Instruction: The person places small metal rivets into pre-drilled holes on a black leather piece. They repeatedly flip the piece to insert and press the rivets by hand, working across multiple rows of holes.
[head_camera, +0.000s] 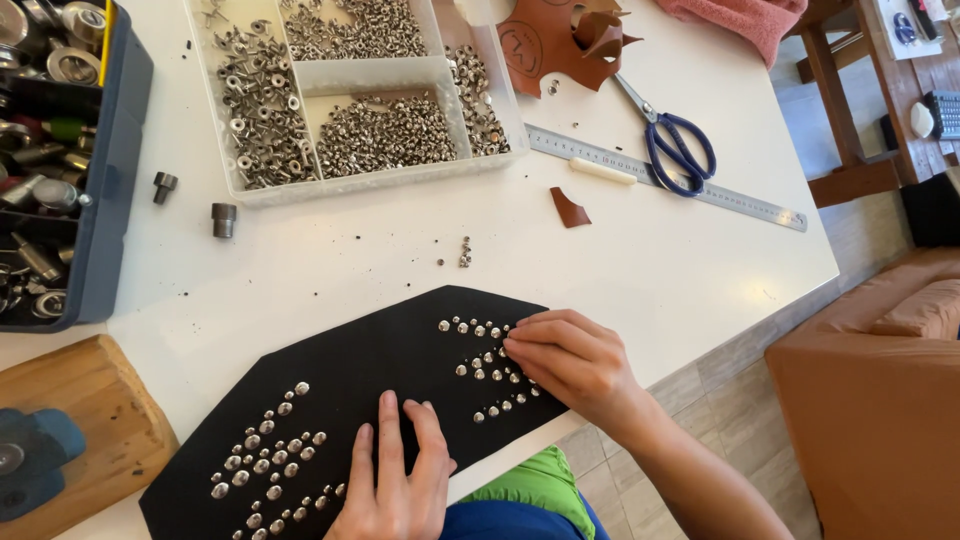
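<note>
Your left hand (395, 480) lies flat and open on the black studded panel (350, 390) at the table's near edge. Your right hand (570, 362) pinches a stud (507, 352) in its rows; seat it squarely.

White table (650, 270); pale tiled floor (720, 400) beyond its right edge; brown sofa (870, 400); wooden furniture (850, 100) top right.

Home leathercraft corner: white table (640, 270) carrying clear compartment box (360, 100) full of metal rivets, blue toolbox (110, 170) of punches and dies, steel ruler (670, 180), scissors (675, 145), leather scraps (560, 40); brown sofa (870, 400), tiled floor alongside.
</note>
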